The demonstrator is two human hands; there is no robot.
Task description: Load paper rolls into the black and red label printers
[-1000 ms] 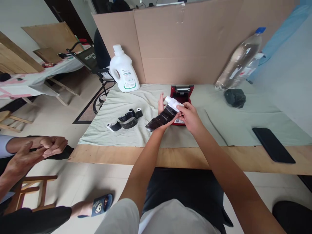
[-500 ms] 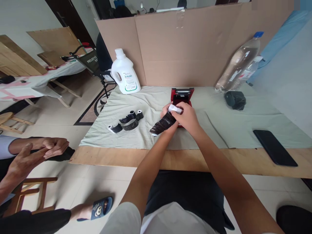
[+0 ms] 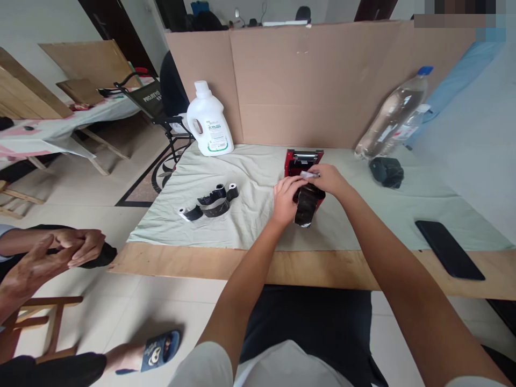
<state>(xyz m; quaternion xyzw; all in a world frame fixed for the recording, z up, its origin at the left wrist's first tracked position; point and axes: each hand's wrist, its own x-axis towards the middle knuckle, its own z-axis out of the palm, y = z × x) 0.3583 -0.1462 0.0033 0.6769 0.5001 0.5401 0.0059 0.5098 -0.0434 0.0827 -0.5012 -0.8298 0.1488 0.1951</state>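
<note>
A red device (image 3: 289, 161) with its lid raised stands on the pale cloth near the cardboard. Over its front part, a small white roll (image 3: 308, 175) with a dark, crinkled strip (image 3: 306, 204) hanging toward me is held between both hands. My right hand (image 3: 327, 178) pinches the roll's right end with closed fingers. My left hand (image 3: 287, 198) lies at the left side of the roll and strip, fingers bent together over their edge. The hands hide much of the device. Further left on the cloth lie several black rolls (image 3: 215, 204) with white cores.
A white jug (image 3: 210, 122) stands at the back left, before a cardboard screen (image 3: 298, 91). Clear bottles (image 3: 393, 115), a dark wrapped object (image 3: 387, 172) and a black phone (image 3: 449, 250) are on the right. Another person's clasped hands (image 3: 68, 250) are beyond the left edge.
Both hands have moved right with the roll, and the dark strip now hangs straight toward me instead of slanting left. My left hand has come from under the strip to its left side.
</note>
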